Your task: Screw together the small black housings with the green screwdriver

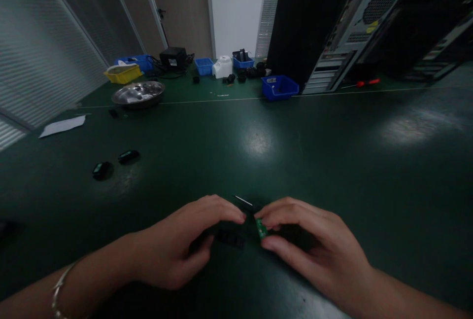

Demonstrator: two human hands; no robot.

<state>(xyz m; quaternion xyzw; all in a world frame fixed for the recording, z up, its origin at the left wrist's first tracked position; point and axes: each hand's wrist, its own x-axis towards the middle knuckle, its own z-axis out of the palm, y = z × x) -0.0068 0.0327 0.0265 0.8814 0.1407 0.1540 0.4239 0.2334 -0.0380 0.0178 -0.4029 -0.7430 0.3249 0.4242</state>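
Observation:
Between the thumb and fingers of my right hand [310, 240] is a small green circuit board [261, 229], gripped by its ends. My left hand [195, 240] is held just to the left, thumb and fingers apart, with nothing in its grasp. A dark plastic piece [231, 239] lies on the table beside my left thumb; its details are hard to make out. Just beyond the fingertips lies a thin metal shaft [243, 200], like a screwdriver's, its other end hidden near my right fingers.
Two small black devices [128, 156] rest on the green table [207, 136] to the left. Farther back are a metal bowl [138, 93], a yellow bin [123, 73], a blue bin [280, 88] and a white plastic housing [222, 67]. A computer case [354, 28] stands at the back right, near a red-handled screwdriver [367, 83].

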